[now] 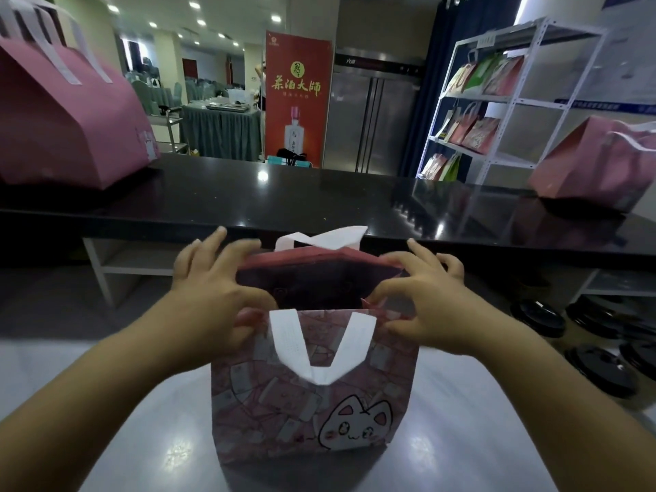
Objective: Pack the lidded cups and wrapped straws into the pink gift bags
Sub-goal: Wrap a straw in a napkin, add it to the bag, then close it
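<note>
Judging from the head view, you have your left hand [209,292] and right hand [426,303] with fingers clamped on opposite rims of the pink gift bag [312,403], which stands upright on the pale desk [497,438] with its mouth pulled wide. Its interior is dark and I cannot tell its contents, so packing appears barely begun. The black-lidded cups [600,367] sit well apart to your right, no straws show, and a left-hand bag [71,118] and right-hand bag [596,165] rest on the dark desk [284,197] behind.

Your left hand [209,291] and right hand [431,307], both bare; forearms [106,378] bare too, uncovered all the way to the frame's bottom corners.
</note>
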Motion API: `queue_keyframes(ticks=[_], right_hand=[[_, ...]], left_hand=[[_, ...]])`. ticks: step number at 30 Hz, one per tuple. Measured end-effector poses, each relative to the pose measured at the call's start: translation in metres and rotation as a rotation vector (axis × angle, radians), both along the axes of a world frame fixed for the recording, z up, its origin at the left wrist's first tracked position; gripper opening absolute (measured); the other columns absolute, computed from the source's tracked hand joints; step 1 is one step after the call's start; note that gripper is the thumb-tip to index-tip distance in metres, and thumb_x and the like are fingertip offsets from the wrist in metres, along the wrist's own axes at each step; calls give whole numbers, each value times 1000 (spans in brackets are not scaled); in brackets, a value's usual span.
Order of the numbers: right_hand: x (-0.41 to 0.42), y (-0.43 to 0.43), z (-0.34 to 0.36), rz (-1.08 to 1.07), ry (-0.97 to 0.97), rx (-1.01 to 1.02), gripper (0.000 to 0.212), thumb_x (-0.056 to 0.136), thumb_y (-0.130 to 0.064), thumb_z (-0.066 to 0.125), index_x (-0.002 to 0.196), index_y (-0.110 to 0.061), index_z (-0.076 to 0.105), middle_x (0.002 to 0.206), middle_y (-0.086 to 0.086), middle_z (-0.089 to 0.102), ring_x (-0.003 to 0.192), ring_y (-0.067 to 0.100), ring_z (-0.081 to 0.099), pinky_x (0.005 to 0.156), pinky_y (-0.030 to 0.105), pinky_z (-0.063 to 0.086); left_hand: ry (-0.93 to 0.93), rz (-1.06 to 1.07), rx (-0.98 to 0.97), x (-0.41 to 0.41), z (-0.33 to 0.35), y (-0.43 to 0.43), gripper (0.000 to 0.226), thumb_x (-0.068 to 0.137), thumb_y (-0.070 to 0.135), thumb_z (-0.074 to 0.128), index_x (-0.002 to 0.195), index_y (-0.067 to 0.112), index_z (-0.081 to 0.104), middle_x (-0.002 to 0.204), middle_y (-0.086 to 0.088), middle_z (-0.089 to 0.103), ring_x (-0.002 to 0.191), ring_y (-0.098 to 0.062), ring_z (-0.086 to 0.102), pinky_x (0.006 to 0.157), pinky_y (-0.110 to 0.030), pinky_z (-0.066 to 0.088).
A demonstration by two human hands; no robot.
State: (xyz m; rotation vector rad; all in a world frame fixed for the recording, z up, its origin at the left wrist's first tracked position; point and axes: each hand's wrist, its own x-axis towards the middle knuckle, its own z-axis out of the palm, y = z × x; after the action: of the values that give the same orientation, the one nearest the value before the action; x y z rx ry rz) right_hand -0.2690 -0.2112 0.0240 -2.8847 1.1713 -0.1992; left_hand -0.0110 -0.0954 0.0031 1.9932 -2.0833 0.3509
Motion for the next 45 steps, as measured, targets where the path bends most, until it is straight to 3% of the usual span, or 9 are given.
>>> queue_keyframes(ticks=[2, 4, 9, 18, 23, 31, 40, 43, 45], right_hand=[[0, -3, 3, 25, -48, 25, 24, 77, -42, 67, 93, -53, 54, 123, -18, 36, 117, 3, 14, 109, 45, -2], [0, -6, 4, 25, -107, 93, 28, 76, -40, 69, 84, -58, 48, 109, -24, 37, 100, 1, 15, 107, 40, 13], [5, -10, 0, 66, -189, 131, 33, 75, -22, 71, 92, -45, 55, 101, -22, 45, 92, 11, 55, 74, 34, 56], [4, -17, -16, 93, -339, 69, 49, 74, -18, 74, 86, -48, 38, 86, -20, 54, 82, 8, 58, 68, 32, 57], [1, -20, -22, 182, -414, 41, 34, 74, -10, 74, 86, -35, 55, 86, -14, 57, 79, 9, 58, 66, 34, 56], [-7, -23, -37, 357, -375, -174, 27, 71, -4, 78, 96, -14, 72, 97, 0, 63, 83, 18, 61, 61, 38, 56], [-12, -16, -33, 370, -155, -297, 26, 88, -39, 49, 102, -28, 69, 102, -5, 63, 84, 16, 59, 65, 35, 48], [2, -15, -26, 329, -193, -268, 29, 88, -42, 51, 92, -20, 71, 87, -5, 63, 70, 15, 55, 57, 37, 47], [14, -16, -24, 281, -169, -250, 32, 85, -45, 56, 90, -15, 68, 82, -5, 60, 67, 16, 53, 57, 38, 46]], left_hand=[[9, -33, 66, 6, 4, -4, 20, 81, 45, 58, 99, 52, 57, 137, 13, 32, 133, -19, 20, 113, -44, 8], [67, -104, 69, 10, 7, -7, 19, 81, 42, 61, 99, 48, 61, 119, 16, 46, 106, -7, 45, 94, -27, 39], [186, -167, 58, 14, 4, -11, 22, 76, 32, 70, 94, 43, 64, 100, 20, 49, 82, -4, 55, 68, -18, 52], [234, -229, -109, 23, -8, -13, 46, 65, 19, 81, 102, 27, 56, 97, 7, 67, 78, -15, 65, 62, -26, 56], [201, -330, -139, 31, -9, -12, 33, 64, 18, 81, 92, 19, 65, 90, 3, 68, 73, -14, 66, 57, -25, 57], [-28, -505, -192, 41, -17, -6, 27, 75, 31, 65, 91, 10, 71, 91, -9, 68, 74, -17, 67, 57, -28, 59], [-43, -435, -138, 33, -20, -3, 56, 95, 45, 23, 89, 17, 71, 94, -1, 64, 76, -10, 61, 61, -20, 55], [-24, -383, -135, 20, -17, -14, 23, 82, 36, 61, 93, 16, 67, 84, -1, 64, 66, -13, 60, 51, -23, 53], [11, -339, -126, 12, -18, -20, 30, 72, 30, 74, 96, 15, 67, 83, -1, 66, 64, -16, 61, 49, -26, 54]])
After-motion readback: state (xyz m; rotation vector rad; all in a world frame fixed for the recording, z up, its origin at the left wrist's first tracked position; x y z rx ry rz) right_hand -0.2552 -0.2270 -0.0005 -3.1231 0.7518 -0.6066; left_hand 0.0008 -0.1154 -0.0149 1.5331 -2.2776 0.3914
